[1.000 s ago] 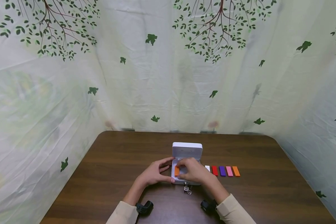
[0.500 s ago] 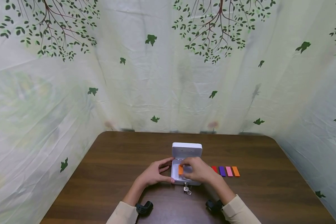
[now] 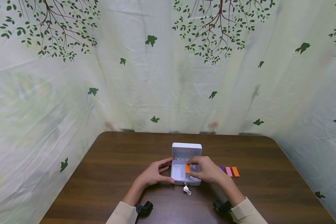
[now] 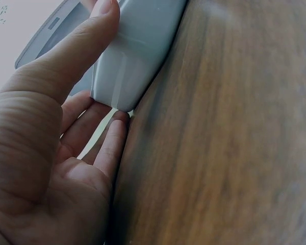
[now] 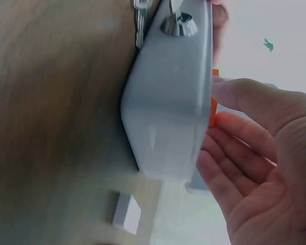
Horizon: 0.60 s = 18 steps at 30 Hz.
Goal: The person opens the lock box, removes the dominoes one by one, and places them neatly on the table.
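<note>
A white lockbox (image 3: 179, 179) stands on the table with its lid (image 3: 186, 150) raised at the back. My left hand (image 3: 154, 172) holds the box's left end, thumb at the front corner and a finger at the back one. In the left wrist view, the thumb lies against the box (image 4: 143, 46) and the other fingertips touch its end. With thumb and fingers, my right hand (image 3: 208, 169) pinches an orange block (image 3: 187, 168) over the box's middle. From the right wrist, only slivers of that orange block (image 5: 213, 112) show past the thumb.
Keys (image 3: 187, 189) hang from the lock at the box's front. Right of my hand lie a partly hidden purple block (image 3: 222, 169), a pink block (image 3: 228, 171) and another orange block (image 3: 235, 171). A white block (image 5: 126, 213) shows in the right wrist view.
My right hand has moved rightward with the orange block, from the box's left part to its middle. It now covers the white and red blocks in the head view. The left hand stays put.
</note>
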{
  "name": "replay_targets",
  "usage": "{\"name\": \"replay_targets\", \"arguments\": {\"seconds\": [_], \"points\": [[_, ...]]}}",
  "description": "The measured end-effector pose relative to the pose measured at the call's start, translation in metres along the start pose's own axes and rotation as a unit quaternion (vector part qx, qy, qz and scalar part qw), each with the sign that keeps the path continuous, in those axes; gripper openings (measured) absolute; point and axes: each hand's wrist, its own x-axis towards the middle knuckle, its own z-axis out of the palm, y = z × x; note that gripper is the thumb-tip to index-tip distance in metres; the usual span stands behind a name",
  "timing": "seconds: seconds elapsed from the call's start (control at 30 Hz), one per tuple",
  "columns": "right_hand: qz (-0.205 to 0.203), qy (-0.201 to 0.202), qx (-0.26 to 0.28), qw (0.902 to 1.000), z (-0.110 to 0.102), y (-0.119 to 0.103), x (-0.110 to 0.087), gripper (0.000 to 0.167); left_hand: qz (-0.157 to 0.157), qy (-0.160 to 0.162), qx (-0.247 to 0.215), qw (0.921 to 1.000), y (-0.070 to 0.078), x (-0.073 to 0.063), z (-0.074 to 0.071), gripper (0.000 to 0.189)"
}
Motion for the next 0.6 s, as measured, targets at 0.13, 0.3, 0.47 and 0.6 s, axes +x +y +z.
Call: {"name": "replay_targets", "arguments": {"seconds": [0.13, 0.3, 0.47, 0.6], "points": [[-0.004, 0.005, -0.007, 1.0, -0.007, 0.003, -0.005, 0.034, -0.003, 0.001, -0.001, 1.0, 0.0, -0.001, 0.0, 0.091], [-0.015, 0.011, 0.008, 0.9998, -0.013, 0.009, -0.01, 0.035, -0.004, 0.004, -0.002, 1.0, 0.002, -0.001, 0.0, 0.091], [-0.01, 0.012, 0.014, 0.9998, -0.018, 0.013, -0.017, 0.035, 0.002, 0.004, -0.004, 1.0, 0.002, -0.001, 0.001, 0.092], [-0.017, 0.023, 0.008, 0.9995, -0.023, 0.017, -0.022, 0.035, 0.004, 0.004, -0.005, 1.0, 0.001, -0.001, 0.001, 0.092]]}}
